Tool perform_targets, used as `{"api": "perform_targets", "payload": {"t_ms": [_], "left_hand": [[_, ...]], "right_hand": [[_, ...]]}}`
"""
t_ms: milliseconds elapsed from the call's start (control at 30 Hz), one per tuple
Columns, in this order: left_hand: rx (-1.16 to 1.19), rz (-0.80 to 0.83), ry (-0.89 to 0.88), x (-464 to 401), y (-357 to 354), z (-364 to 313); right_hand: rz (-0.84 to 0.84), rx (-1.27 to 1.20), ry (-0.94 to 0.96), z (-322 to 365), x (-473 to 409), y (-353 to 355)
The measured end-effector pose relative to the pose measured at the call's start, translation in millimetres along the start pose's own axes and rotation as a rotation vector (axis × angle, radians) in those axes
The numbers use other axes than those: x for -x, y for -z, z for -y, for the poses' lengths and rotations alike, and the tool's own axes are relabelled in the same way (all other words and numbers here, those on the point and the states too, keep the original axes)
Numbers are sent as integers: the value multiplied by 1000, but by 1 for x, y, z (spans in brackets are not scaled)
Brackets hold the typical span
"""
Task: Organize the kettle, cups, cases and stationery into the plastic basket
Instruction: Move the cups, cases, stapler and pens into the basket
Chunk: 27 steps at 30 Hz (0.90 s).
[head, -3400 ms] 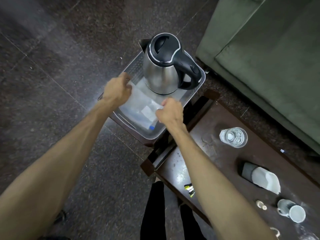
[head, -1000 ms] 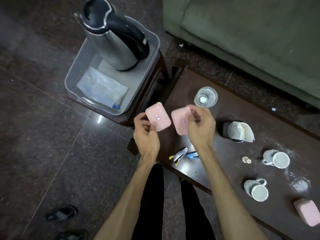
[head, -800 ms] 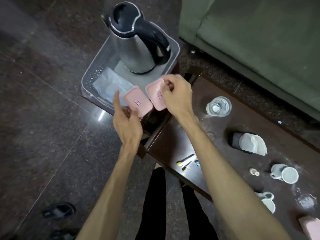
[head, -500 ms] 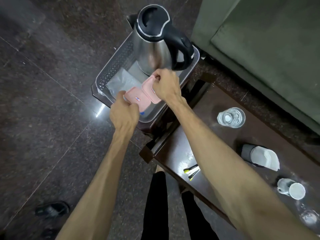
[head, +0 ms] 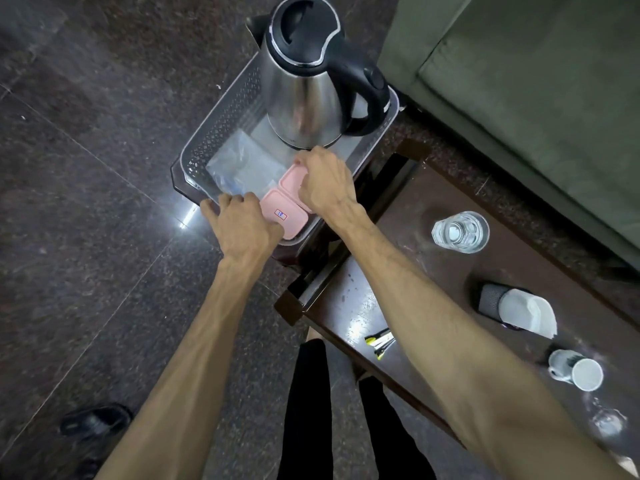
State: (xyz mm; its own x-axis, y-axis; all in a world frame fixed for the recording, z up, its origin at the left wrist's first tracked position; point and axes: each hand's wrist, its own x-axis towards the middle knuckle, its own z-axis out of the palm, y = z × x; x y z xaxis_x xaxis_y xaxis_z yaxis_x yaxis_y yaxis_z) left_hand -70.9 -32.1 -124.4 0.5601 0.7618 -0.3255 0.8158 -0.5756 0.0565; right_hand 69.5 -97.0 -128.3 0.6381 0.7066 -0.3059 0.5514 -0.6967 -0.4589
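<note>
Head view shows the left hand (head: 242, 226) curled over the near pink case (head: 284, 216) and the right hand (head: 323, 183) pinching the far pink case (head: 292, 178), both fingers closed on them; the two lie side by side, touching, in the near right corner of the plastic basket (head: 221, 126), likely to spare room beside the clear pouch (head: 242, 161). Both forearms reach forward, wrists bent down; the kettle (head: 304, 84) stands upright at the basket's far end, while the glass (head: 460, 232) and cup (head: 576, 370) wait on the table (head: 433, 271).
</note>
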Motion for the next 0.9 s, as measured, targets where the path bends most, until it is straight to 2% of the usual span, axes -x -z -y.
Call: {"api": "perform_targets", "payload": {"t_ms": [133, 233, 333, 400, 533, 700, 900], "left_hand": [[-4, -55, 10, 8, 0, 4], [96, -184, -4, 21, -2, -2], [270, -368, -75, 46, -8, -21], [392, -395, -145, 67, -15, -41], [538, -166, -280, 119, -36, -90], [516, 155, -434, 191, -76, -160], [393, 375, -697, 278, -123, -238]], "right_hand": [[-44, -9, 57, 1, 12, -6], [-106, -31, 68, -6, 27, -2], [-291, -186, 44, -22, 56, 4], [-428, -276, 22, -35, 81, 5], [-506, -386, -150, -76, 137, 0], [-525, -445, -485, -158, 230, -5], [-649, -433, -807, -251, 354, 0]]}}
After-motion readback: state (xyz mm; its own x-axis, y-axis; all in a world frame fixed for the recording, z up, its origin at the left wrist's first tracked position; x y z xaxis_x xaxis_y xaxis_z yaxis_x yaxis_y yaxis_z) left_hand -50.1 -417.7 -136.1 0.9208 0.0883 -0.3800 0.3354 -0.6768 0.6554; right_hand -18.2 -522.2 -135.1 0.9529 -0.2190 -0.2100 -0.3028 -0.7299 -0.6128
